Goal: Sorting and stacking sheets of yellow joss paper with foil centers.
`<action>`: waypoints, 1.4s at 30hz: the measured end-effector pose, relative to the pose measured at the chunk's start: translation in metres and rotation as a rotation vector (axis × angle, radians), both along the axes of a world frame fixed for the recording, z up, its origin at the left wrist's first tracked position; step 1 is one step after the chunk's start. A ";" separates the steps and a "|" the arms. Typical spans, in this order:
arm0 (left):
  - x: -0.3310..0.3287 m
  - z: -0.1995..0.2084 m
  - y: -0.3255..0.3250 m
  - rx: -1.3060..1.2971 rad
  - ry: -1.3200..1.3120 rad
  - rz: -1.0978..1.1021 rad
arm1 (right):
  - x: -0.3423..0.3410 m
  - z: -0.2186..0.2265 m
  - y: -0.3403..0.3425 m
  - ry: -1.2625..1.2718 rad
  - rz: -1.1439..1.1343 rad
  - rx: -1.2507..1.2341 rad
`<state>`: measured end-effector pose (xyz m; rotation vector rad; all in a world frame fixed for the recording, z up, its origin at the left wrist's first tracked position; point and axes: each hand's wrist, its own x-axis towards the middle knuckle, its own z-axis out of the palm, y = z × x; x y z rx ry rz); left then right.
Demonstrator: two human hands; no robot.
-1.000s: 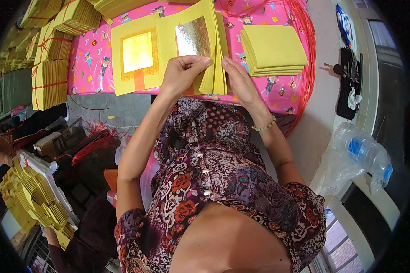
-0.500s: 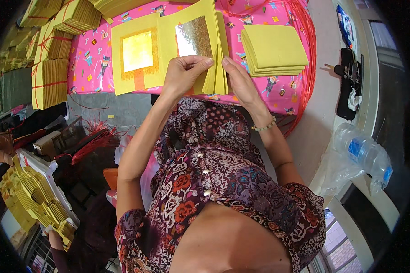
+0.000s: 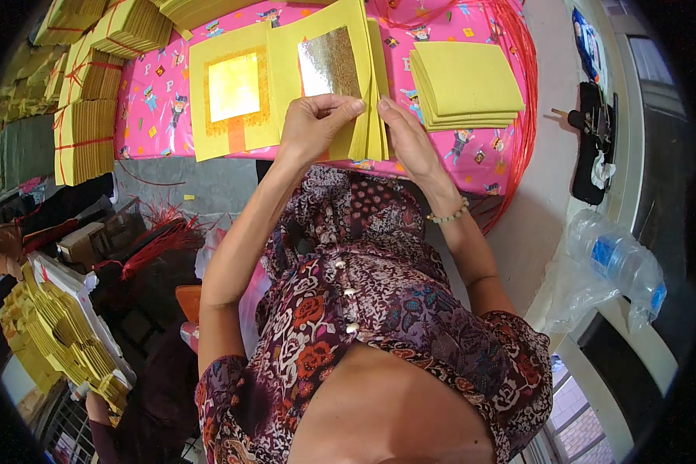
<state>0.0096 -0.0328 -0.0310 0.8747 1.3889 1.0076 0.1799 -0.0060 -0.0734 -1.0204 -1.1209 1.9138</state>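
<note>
In front of me on the table, a small stack of yellow paper sheets (image 3: 373, 54) stands tilted up on edge, its top sheet bearing a silvery foil square. My left hand (image 3: 317, 124) pinches the near right edge of these sheets between thumb and fingers. Against their right side rests my right hand (image 3: 410, 139), fingers stretched out and lying flat. To the left lies a yellow sheet (image 3: 197, 108) with a shiny gold foil square and an orange stripe. Right of my hands sits a pile of folded yellow paper (image 3: 472, 81).
Red-tied bundles of yellow paper (image 3: 89, 143) stack up at the left of the pink patterned tablecloth (image 3: 151, 85). Long red strings (image 3: 527, 100) hang over its right edge. A plastic bottle (image 3: 615, 255) lies far right. At lower left, a person's arm (image 3: 100, 414) is beside more yellow paper.
My hands stay almost still at the sheet edges, the left shifting very slightly right. At lower left the other person's hand has moved a little.
</note>
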 end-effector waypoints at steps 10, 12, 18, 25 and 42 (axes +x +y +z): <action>0.001 -0.005 0.000 0.007 0.040 0.004 | -0.002 0.007 -0.002 -0.001 -0.021 0.008; 0.002 -0.006 0.000 0.022 0.028 0.019 | -0.002 0.009 -0.001 0.007 -0.006 0.012; 0.005 -0.005 0.001 0.046 0.026 0.038 | -0.002 0.010 -0.002 -0.008 -0.013 0.003; 0.006 -0.005 0.000 0.059 0.050 0.034 | -0.002 0.012 -0.004 -0.035 -0.026 -0.003; 0.010 0.000 0.002 0.046 0.121 0.004 | -0.001 0.007 0.001 0.022 0.008 0.000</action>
